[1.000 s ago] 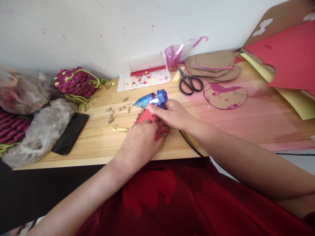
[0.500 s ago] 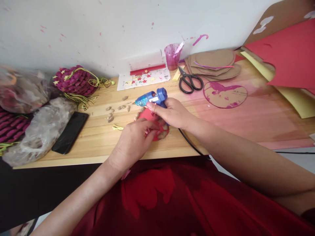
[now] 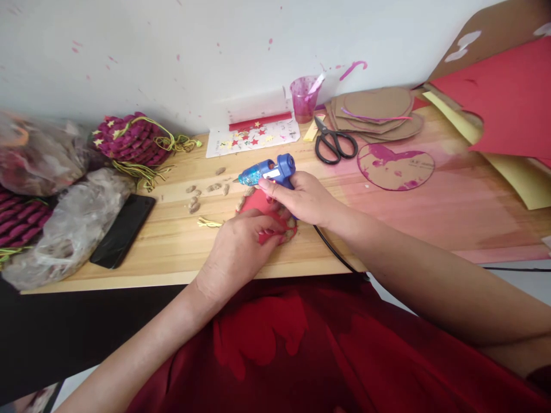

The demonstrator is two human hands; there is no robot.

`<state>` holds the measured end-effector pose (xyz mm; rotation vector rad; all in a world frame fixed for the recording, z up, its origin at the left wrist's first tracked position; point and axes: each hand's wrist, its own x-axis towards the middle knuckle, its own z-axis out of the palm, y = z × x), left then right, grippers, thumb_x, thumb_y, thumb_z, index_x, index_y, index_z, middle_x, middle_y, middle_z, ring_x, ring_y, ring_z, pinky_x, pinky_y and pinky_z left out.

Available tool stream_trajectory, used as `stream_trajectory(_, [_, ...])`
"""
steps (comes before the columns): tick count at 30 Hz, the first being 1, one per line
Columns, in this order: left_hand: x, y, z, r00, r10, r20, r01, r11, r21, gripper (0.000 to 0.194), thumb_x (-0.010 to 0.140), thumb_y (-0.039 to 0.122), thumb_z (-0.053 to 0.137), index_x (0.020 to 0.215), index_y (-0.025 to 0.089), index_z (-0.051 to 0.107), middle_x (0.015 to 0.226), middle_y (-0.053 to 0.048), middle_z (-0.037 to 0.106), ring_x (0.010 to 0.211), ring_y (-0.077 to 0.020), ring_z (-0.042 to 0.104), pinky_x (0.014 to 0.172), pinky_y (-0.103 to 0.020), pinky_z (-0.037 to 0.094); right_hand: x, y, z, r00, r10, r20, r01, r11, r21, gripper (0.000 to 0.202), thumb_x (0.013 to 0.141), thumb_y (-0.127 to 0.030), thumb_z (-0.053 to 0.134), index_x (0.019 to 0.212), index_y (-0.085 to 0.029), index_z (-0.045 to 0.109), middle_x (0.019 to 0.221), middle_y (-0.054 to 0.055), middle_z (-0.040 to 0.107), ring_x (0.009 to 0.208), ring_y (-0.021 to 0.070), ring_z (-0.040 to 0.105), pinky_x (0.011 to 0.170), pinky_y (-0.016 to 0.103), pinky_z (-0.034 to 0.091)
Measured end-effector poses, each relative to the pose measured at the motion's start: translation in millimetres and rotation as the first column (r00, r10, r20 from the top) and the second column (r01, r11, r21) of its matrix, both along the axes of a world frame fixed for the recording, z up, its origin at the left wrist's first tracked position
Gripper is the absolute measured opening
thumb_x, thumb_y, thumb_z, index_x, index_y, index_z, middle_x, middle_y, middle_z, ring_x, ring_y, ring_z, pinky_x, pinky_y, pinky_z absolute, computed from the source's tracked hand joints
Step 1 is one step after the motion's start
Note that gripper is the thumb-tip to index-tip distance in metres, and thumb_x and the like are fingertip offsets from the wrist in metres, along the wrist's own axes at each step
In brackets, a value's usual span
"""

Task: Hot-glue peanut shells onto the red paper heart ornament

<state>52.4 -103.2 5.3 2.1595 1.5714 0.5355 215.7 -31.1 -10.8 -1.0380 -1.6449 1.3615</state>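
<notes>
My right hand [image 3: 307,198] is wrapped round a blue glue gun [image 3: 267,172], its nozzle pointing left above the table. Beneath it lies a red round piece [image 3: 256,202] with peanuts along its rim, partly covered by both hands. My left hand [image 3: 245,244] reaches over the lower left of that piece. Its thumb and fingertips are closed on a peanut [image 3: 289,234] at the right-hand rim. Several loose peanuts [image 3: 194,205] lie on the wood to the left, near a small bundle of yellow string [image 3: 209,222].
Black scissors [image 3: 334,146], a purple-stained cup [image 3: 305,100] and a sheet of star stickers [image 3: 252,137] stand toward the wall. Cardboard pieces [image 3: 379,106] and a paint-marked disc [image 3: 396,166] are right. A phone [image 3: 123,232] and plastic bags [image 3: 81,223] lie left. A black cord [image 3: 333,249] crosses the front edge.
My left fingertips have moved slightly right, onto the peanut at the rim of the red piece. The glue gun stays in my right hand, almost unmoved.
</notes>
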Motion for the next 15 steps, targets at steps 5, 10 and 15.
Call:
stream_trajectory(5, [-1.3,-0.4,-2.3,1.0,-0.012,-0.004,0.012,1.0,0.015,0.015,0.084,0.016,0.075,0.089,0.028,0.082,0.091,0.0,0.079,0.078,-0.0169,0.073,0.076,-0.029,0.055,-0.2,-0.5,-0.1,0.997,0.039,-0.06,-0.038,0.999,0.013,0.041,0.097,-0.054,0.059,0.076,-0.022,0.075,0.079,0.002,0.078,0.084,0.0188,0.075,0.085,0.03,0.055])
stream_trajectory(10, [-1.2,-0.7,-2.1,0.999,-0.012,-0.042,0.014,0.999,0.033,0.012,0.085,0.017,0.075,0.086,0.027,0.082,0.089,0.0,0.079,0.074,-0.016,0.071,0.071,-0.028,0.054,0.0,-0.2,0.8,0.998,0.047,-0.049,-0.049,0.998,-0.036,0.042,0.096,-0.056,0.06,0.077,-0.022,0.076,0.079,0.002,0.078,0.081,0.0187,0.075,0.083,0.03,0.056])
stream_trajectory(15, [-0.2,-1.1,0.4,0.997,-0.041,-0.064,0.044,0.998,0.039,0.014,0.085,0.015,0.074,0.084,0.026,0.081,0.088,-0.001,0.078,0.075,-0.0161,0.071,0.072,-0.028,0.054,0.6,-0.6,0.8,0.997,0.053,-0.059,-0.054,0.999,-0.011,0.042,0.096,-0.056,0.06,0.077,-0.022,0.076,0.08,0.002,0.079,0.081,0.0179,0.074,0.083,0.029,0.055])
